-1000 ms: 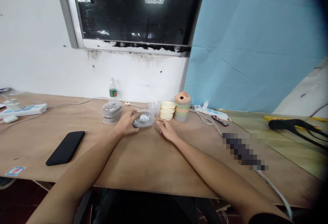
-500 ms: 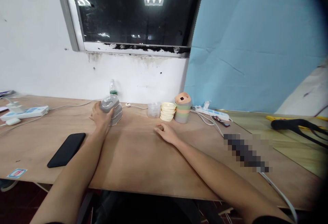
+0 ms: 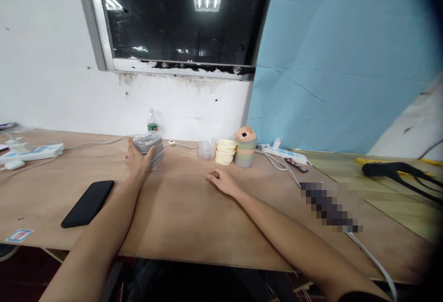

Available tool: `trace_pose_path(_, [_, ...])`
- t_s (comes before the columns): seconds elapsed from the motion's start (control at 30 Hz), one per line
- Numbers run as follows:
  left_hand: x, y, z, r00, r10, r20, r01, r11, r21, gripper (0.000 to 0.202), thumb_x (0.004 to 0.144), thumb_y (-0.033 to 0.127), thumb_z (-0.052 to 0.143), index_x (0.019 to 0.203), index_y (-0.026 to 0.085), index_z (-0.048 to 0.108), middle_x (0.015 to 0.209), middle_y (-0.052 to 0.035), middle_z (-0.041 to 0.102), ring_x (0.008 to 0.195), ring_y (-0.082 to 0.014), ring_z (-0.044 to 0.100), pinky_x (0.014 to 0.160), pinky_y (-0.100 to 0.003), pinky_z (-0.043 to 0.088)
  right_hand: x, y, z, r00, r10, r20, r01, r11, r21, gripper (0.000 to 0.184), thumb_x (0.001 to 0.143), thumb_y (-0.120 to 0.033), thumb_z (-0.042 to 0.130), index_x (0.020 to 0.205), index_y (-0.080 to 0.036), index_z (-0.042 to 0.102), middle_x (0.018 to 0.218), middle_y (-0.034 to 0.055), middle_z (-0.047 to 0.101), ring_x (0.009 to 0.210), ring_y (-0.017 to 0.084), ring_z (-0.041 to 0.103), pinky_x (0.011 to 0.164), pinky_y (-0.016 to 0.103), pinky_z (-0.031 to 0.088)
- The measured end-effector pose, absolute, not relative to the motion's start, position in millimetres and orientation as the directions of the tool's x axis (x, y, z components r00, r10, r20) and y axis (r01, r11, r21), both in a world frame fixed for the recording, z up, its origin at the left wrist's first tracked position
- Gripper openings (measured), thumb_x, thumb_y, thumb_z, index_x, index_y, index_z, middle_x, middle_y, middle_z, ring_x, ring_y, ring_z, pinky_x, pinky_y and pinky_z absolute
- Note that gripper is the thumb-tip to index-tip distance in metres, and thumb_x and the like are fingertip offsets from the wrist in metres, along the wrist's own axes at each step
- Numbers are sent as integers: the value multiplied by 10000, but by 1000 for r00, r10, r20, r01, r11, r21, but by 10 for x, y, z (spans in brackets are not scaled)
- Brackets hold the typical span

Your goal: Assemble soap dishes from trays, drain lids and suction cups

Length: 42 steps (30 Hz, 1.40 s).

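Nearest the person, on the brown table [image 3: 194, 228], a small sticker [image 3: 20, 235] lies at the front edge, well off to the left of the left grip [image 3: 136, 158]. A black phone [image 3: 88, 204] lies a little farther in, on the near left of that grip. Over to the right of the right grip [image 3: 221, 181], and nearer the person, there's a dark thing [image 3: 327, 205] blurred into squares. The right grip itself rests low at the table, loosely curled and fairly narrow; I can't tell if anything is tucked inside it. The left grip is spread wider, thumb and fingers round a stack of grey boxes [image 3: 157, 154] standing just ahead and to its right. Beyond the right grip, slightly left, are clear cups [image 3: 206, 149]; straight ahead of it are yellow bowls [image 3: 224, 152], with a coloured stack of tubs [image 3: 245, 152] close beside them on the right. Past the left grip, behind the boxes, stands a bottle [image 3: 151, 121] near the white wall [image 3: 200, 103].
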<state>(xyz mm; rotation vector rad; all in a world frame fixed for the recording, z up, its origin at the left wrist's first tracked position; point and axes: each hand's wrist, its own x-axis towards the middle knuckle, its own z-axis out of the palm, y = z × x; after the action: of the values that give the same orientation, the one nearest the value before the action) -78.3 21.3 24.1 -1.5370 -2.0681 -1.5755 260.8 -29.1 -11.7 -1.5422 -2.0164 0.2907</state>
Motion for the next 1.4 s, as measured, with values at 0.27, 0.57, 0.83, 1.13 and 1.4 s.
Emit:
trace_pose_path(0.27, [-829,265,177,-481,668,568,720,-69,690,966,737,605,592,1475,159,158,1462,-184,367,1331,-352,367,1093,-542,234,2588,-318,-93,-174,934,311,810,315,-495,318,844,-468,553,965,-205,684,841,46,703,751,176,616,654,256,404])
trace_pose_path(0.57, [-786,228,215,-493,681,541,688,-76,722,977,720,609,606,1467,156,168,1457,-190,365,1352,-335,332,1116,-541,177,2599,-314,-119,-184,932,312,810,323,-489,309,842,-469,552,961,-216,686,790,31,689,709,170,602,626,254,394])
trace_pose_path(0.83, [-806,250,178,-489,681,546,708,-56,704,1023,736,656,573,1478,122,114,1468,-220,326,1350,-372,314,1098,-572,188,2767,-235,184,-80,834,547,834,357,-422,311,884,-398,474,1061,-225,663,823,35,678,757,180,593,720,279,422])
trace_pose_path(1.13, [-706,167,224,-317,424,848,860,-249,446,864,828,541,525,1468,112,134,1479,-202,269,1378,-339,228,1119,-512,171,3654,113,798,80,529,845,987,76,-141,393,874,-380,457,1176,-185,617,1295,162,457,1183,334,394,977,479,321])
trace_pose_path(1.4, [-144,-19,142,321,547,773,774,-622,119,587,852,393,510,1381,182,367,1418,-149,401,1323,-317,346,1079,-466,261,3828,266,763,2,666,746,998,47,-45,401,885,-374,443,1223,-208,581,1373,174,395,1184,350,405,936,510,355])
